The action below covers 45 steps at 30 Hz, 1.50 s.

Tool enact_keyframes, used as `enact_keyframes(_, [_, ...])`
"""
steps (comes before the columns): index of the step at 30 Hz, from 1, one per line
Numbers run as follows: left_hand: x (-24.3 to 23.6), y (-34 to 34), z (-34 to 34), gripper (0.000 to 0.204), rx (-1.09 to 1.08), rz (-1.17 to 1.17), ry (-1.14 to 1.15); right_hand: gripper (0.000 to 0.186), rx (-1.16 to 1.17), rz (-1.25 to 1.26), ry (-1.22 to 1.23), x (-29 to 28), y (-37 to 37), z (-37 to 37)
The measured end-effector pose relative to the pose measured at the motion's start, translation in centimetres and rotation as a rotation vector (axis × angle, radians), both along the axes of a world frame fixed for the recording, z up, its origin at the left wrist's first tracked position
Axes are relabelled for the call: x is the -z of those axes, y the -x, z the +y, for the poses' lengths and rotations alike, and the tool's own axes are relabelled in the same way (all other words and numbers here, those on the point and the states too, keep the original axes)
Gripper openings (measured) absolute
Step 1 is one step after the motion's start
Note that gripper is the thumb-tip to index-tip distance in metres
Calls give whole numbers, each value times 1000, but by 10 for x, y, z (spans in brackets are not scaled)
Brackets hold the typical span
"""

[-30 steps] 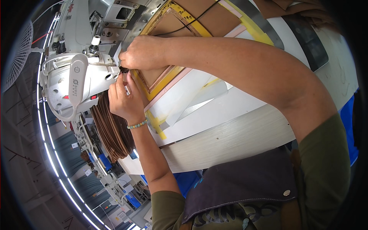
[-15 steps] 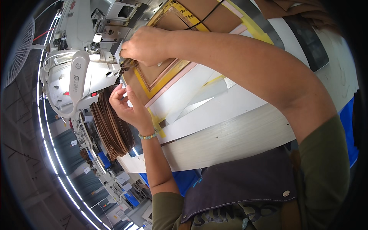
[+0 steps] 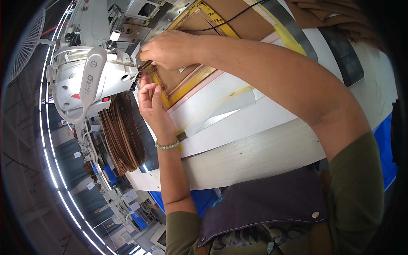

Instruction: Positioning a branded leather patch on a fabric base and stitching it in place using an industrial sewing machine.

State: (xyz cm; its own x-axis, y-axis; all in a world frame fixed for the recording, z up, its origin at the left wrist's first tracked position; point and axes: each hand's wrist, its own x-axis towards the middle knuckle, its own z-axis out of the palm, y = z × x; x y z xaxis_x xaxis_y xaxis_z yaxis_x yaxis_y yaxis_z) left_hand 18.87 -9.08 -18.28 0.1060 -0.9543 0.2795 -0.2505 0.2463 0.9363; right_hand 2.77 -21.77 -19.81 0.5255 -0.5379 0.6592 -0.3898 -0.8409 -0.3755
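Note:
My right hand reaches across the work to the needle end of a white sewing machine. Its fingers are closed on a slim dark tool, whose kind I cannot make out. Just below, my left hand is raised with its index finger stretched toward the needle area. Its other fingers are loosely bent, the thumb stands apart, and no held thing shows. A yellow-edged template frame with brown material inside lies under and beside my right hand. The needle itself is hidden among the machine's parts and my fingers.
A stack of brown strips stands left of my left hand. Brown pieces lie at the far right, near a dark flat panel. A black cable crosses the template. A white handle-shaped lamp sits before the machine head.
My left hand has moved up and right, bringing its index finger close under my right hand at the needle area. The right hand stays at the needle; the whole view has shifted slightly.

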Motion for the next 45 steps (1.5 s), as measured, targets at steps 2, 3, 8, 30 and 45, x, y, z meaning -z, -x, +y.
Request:
enact_keyframes(2, [1, -1, 0, 9, 13, 27, -2, 19, -14, -36, -18, 1, 0, 0])
enact_keyframes(3, [1, -1, 1, 12, 29, 53, -5, 19, -14, -35, -17, 1, -2, 0])
enact_keyframes(8, [0, 0, 1, 20, 85, 115, -55, 18, -54, -106, -40, 7, -6, -3])
enact_keyframes(30, [8, -3, -2, 18, 78, -297, -89, 24, -76, 16, -4, -2, 4, -1])
enact_keyframes(45, [1, 11, -19, 23, -294, -8, -92, 21, 61, -12, -99, 1, 2, -3])
